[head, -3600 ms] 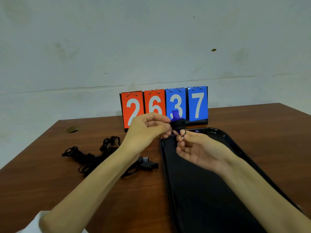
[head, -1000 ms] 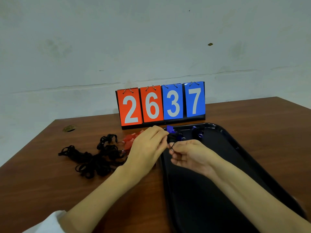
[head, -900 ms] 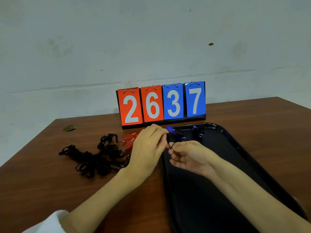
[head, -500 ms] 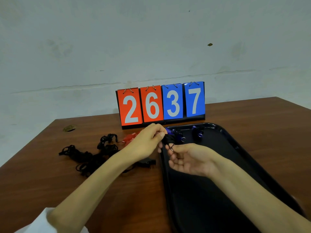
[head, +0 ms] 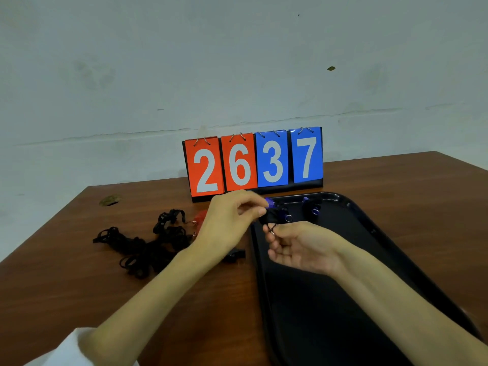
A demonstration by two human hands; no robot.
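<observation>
Blue whistle point(head: 270, 202), cord-wrapped, is held over the far corner of the tray point(head: 343, 286), pinched by the left hand point(head: 232, 220); the right hand point(head: 298, 247) pinches its ring point(head: 272, 231). Keep the wrap tight while lowering it.

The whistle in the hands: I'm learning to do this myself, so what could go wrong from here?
1. The left hand only pinches the whistle with its fingertips, so the black cord wound round it could slip loose.
2. The right hand holds just the small ring; a tug might pull the wrap open.
3. The whistle hangs above the tray's far left corner; if dropped, it may land on the table.
</observation>
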